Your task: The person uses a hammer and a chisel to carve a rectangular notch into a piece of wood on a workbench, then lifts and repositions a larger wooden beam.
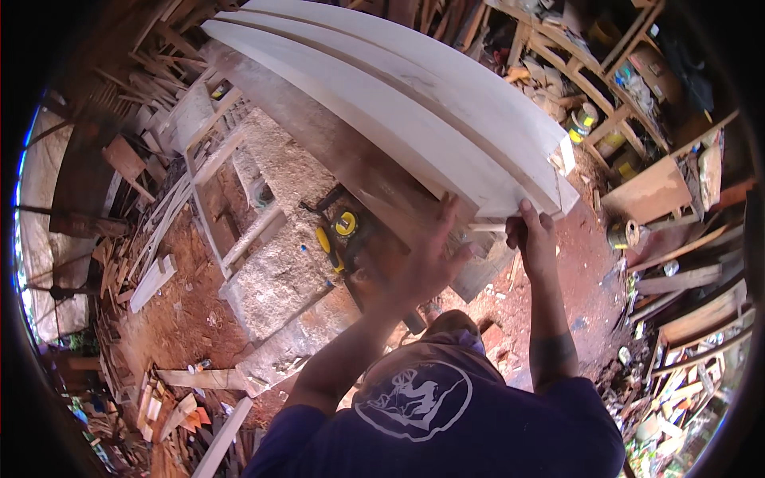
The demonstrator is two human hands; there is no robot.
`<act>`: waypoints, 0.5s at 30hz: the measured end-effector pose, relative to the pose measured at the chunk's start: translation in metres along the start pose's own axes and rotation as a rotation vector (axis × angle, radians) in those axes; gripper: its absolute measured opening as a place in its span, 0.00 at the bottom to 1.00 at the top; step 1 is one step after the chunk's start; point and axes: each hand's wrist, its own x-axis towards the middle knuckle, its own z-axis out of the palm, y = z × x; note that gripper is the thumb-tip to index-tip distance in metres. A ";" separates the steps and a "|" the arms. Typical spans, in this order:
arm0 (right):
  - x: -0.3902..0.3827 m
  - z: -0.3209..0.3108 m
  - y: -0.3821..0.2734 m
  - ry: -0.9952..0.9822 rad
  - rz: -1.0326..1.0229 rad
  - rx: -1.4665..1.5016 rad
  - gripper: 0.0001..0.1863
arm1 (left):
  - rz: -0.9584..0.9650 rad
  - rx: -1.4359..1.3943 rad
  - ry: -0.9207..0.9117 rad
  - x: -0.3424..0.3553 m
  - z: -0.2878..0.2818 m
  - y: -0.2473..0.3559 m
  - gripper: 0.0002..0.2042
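Long pale wooden boards (374,111) lie side by side across a brown plank surface, running from the upper left to the right of centre. My right hand (531,233) grips the near end of the closest board, one finger along its face and the others curled under. Beside that end, my left hand (438,259) has its fingers spread and is slightly blurred, holding nothing. To its left, a yellow-and-black tape measure (345,224) rests on the bench, next to a yellow-and-black handled tool (327,245).
A sawdust-covered bench (275,299) stands at the left. Wood offcuts (155,283) and scraps lie around the reddish dirt floor (191,311). At the right are a brown panel (649,191), a can (621,235), and a wooden frame (566,68).
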 end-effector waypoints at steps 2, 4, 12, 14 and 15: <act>-0.002 0.001 -0.001 -0.004 -0.020 -0.015 0.21 | -0.022 0.006 0.007 -0.009 -0.002 -0.004 0.38; -0.005 0.001 -0.001 -0.012 -0.071 -0.062 0.21 | -0.029 0.001 0.029 -0.022 -0.003 -0.010 0.34; 0.000 -0.018 0.017 0.070 -0.154 -0.313 0.26 | -0.107 -0.047 0.209 -0.118 -0.027 -0.050 0.20; 0.003 -0.025 0.018 0.124 -0.083 -0.404 0.26 | -0.214 -0.097 0.332 -0.163 -0.037 -0.056 0.19; 0.002 -0.026 0.016 0.168 -0.089 -0.462 0.25 | -0.237 -0.069 0.405 -0.184 -0.043 -0.059 0.18</act>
